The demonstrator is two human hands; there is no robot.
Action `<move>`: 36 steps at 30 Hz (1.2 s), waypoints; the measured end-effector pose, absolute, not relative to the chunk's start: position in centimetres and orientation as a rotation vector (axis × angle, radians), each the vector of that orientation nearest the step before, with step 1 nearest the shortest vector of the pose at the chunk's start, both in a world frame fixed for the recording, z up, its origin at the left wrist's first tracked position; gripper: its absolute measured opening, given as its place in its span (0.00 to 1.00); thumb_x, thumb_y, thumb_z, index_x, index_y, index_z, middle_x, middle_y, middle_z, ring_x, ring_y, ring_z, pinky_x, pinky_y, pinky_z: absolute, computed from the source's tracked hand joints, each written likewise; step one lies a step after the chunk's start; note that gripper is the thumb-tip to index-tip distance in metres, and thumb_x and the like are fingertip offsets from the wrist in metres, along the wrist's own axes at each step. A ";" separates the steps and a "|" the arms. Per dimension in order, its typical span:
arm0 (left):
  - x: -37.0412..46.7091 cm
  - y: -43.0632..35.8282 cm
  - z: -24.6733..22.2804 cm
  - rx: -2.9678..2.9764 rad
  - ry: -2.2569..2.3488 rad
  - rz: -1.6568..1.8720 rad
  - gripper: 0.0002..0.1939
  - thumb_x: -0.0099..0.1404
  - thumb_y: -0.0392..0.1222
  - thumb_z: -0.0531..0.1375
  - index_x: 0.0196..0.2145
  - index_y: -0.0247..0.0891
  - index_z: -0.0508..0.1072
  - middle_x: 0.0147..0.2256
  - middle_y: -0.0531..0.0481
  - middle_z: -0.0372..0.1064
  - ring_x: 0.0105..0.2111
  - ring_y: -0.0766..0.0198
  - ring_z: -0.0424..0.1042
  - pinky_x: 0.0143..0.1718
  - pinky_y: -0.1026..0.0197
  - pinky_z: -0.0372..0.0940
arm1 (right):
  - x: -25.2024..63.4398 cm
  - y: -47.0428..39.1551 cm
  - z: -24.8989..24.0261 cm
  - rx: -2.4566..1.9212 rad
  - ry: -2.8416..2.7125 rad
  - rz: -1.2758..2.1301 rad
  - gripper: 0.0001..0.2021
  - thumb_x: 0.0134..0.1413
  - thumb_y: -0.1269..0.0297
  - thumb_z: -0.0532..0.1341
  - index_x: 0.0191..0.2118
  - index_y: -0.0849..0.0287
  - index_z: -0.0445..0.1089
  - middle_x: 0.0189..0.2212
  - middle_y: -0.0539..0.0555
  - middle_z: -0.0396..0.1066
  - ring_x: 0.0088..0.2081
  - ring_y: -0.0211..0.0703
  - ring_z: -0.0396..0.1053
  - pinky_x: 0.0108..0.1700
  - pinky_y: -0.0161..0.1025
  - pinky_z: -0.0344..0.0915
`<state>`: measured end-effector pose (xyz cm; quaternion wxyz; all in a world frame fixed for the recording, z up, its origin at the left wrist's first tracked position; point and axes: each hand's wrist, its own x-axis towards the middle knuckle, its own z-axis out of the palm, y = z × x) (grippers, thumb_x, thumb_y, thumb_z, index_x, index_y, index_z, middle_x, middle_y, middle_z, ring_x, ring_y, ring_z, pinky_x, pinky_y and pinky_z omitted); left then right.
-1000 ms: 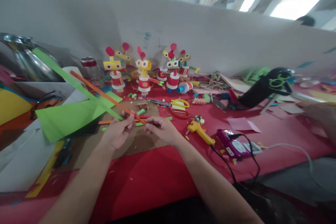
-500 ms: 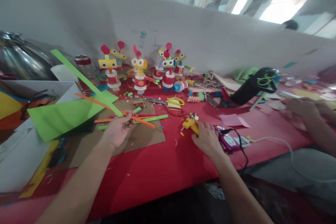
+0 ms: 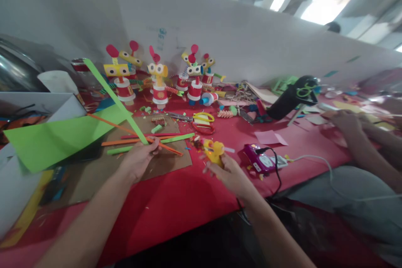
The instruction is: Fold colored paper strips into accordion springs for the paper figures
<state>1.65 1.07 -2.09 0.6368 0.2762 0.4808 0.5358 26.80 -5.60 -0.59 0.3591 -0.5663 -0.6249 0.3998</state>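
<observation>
1. The left hand point(image 3: 140, 161) is pinching a green strip point(image 3: 113, 96) and an orange strip point(image 3: 171, 149) between its fingers, over the cardboard sheet point(image 3: 171, 165).
2. The right hand point(image 3: 232, 176) is gripping a yellow glue gun point(image 3: 215, 153) just past the cardboard sheet's right edge.
3. Between the forearms, the red table point(image 3: 169, 205) is stretching toward its near edge.
4. A purple box point(image 3: 258, 160) is sitting right of the glue gun.
5. Teal wall markings point(image 3: 162, 34) are showing too blurred to read.
</observation>
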 end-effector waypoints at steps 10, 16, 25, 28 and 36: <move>2.2 0.9 -2.4 0.613 1.155 1.236 0.12 0.44 0.40 0.70 0.23 0.30 0.73 0.19 0.50 0.67 0.22 0.69 0.63 0.25 0.65 0.56 | 22.9 -7.1 -2.2 -1.432 -1.747 0.948 0.18 0.58 0.53 0.55 0.22 0.57 0.60 0.16 0.49 0.63 0.19 0.37 0.63 0.24 0.34 0.56; 2.5 0.7 -2.0 0.619 1.205 1.218 0.14 0.41 0.42 0.71 0.21 0.31 0.72 0.18 0.51 0.66 0.22 0.69 0.63 0.26 0.64 0.57 | 22.3 -6.6 -2.0 -1.462 -1.794 0.936 0.17 0.58 0.53 0.54 0.23 0.57 0.60 0.16 0.49 0.63 0.20 0.36 0.63 0.24 0.33 0.56; 2.4 0.8 -2.6 0.611 1.214 1.207 0.13 0.43 0.43 0.70 0.20 0.32 0.72 0.18 0.51 0.66 0.20 0.69 0.61 0.25 0.64 0.56 | 22.0 -6.6 -1.8 -1.471 -1.803 0.924 0.15 0.59 0.53 0.53 0.26 0.57 0.60 0.17 0.48 0.63 0.21 0.36 0.64 0.26 0.32 0.57; 2.4 0.8 -2.4 0.607 1.226 1.186 0.13 0.43 0.43 0.70 0.19 0.32 0.72 0.17 0.51 0.66 0.20 0.69 0.61 0.25 0.64 0.57 | 21.9 -6.5 -2.0 -1.474 -1.782 0.953 0.15 0.60 0.52 0.52 0.27 0.57 0.59 0.17 0.47 0.63 0.20 0.35 0.64 0.25 0.32 0.57; 2.7 0.7 -1.8 0.640 1.255 1.211 0.15 0.38 0.41 0.72 0.20 0.32 0.71 0.17 0.52 0.66 0.20 0.70 0.61 0.25 0.65 0.54 | 21.4 -6.2 -1.7 -1.517 -1.770 0.975 0.15 0.59 0.52 0.53 0.27 0.57 0.59 0.16 0.47 0.62 0.19 0.36 0.64 0.24 0.32 0.56</move>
